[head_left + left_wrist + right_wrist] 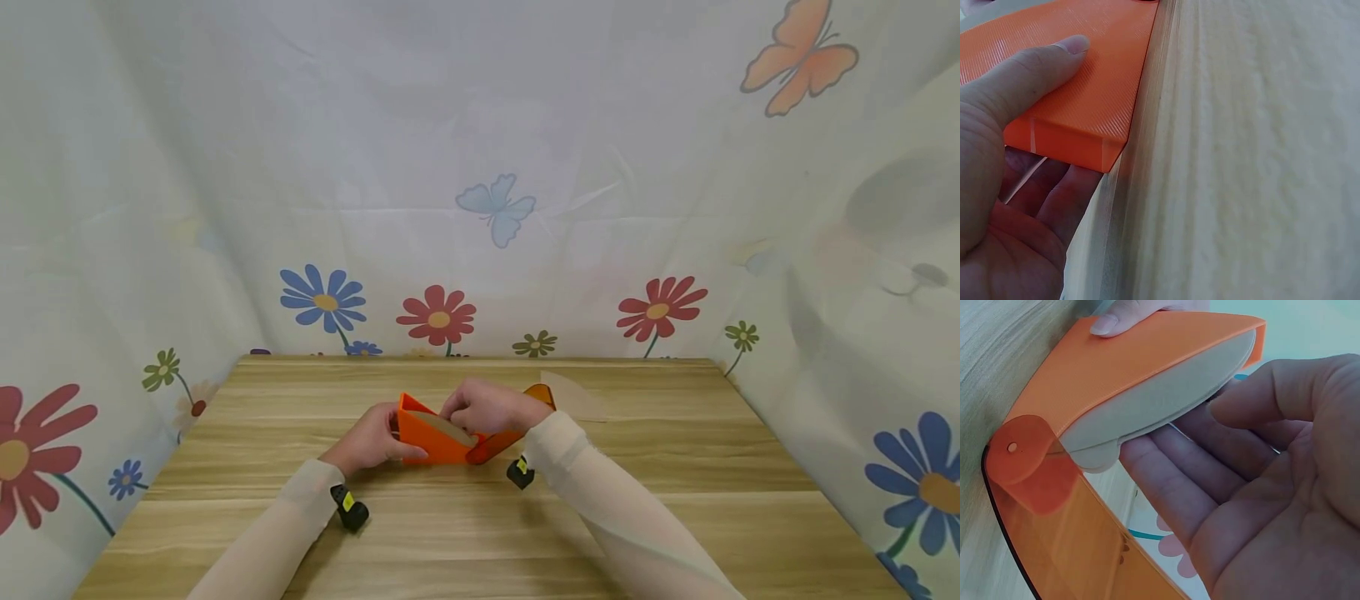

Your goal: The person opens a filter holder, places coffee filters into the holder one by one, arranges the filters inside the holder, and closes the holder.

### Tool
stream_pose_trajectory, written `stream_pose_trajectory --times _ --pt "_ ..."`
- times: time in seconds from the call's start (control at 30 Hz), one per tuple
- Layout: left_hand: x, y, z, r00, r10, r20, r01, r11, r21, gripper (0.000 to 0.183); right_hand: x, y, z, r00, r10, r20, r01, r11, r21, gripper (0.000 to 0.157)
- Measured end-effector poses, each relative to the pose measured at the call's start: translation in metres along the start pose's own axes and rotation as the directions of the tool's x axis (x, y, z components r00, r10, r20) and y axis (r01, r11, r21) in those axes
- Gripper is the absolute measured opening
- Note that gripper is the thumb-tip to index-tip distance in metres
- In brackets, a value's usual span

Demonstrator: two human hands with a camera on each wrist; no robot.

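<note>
An orange case [435, 439] stands on the table in the head view, with a hinged see-through orange cover [1066, 550] swung out to its right. My left hand [378, 437] grips its left end, thumb on the front face [1091, 75] and fingers behind. Pale, thin fan-shaped papers [1160, 403], looking like cone coffee filters, sit in the case with their curved edge and a small tab sticking out. My right hand [487, 406] touches that edge, its fingers reaching fairly straight behind the papers. Whether the thumb touches the papers is unclear; some fingertips are hidden.
A loose pale fan-shaped paper [573, 396] lies flat on the table behind my right wrist. The wood-grain table [465, 533] ends at a white curtain [375, 167] printed with flowers and butterflies. Both wrists carry small black cameras.
</note>
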State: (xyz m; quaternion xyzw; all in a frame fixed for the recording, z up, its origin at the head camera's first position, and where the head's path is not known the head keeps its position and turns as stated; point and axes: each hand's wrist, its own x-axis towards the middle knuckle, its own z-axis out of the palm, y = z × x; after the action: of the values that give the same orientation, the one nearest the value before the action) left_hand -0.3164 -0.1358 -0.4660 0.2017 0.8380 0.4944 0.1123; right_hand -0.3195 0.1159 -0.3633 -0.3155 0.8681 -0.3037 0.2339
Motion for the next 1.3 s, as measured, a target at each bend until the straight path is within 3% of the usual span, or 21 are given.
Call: stream_pose_trajectory --times 0.3,0.77,1.3 --pt "0.000 0.000 0.000 1.000 0.009 0.008 -0.009 1.000 -0.011 0.053 0.000 -0.002 0.002 0.999 -0.047 -0.007 0.047 0.999 0.013 0.014" --pt "-0.001 0.001 0.000 1.000 -0.001 0.005 0.001 1.000 -0.006 0.054 0.003 0.001 0.009 0.979 -0.145 -0.143 0.135 0.988 -0.072 0.011" --pt "0.000 -0.001 -0.001 1.000 0.009 0.003 -0.009 1.000 0.020 0.056 0.001 -0.001 0.011 0.990 -0.066 -0.127 0.058 0.996 -0.063 0.012"
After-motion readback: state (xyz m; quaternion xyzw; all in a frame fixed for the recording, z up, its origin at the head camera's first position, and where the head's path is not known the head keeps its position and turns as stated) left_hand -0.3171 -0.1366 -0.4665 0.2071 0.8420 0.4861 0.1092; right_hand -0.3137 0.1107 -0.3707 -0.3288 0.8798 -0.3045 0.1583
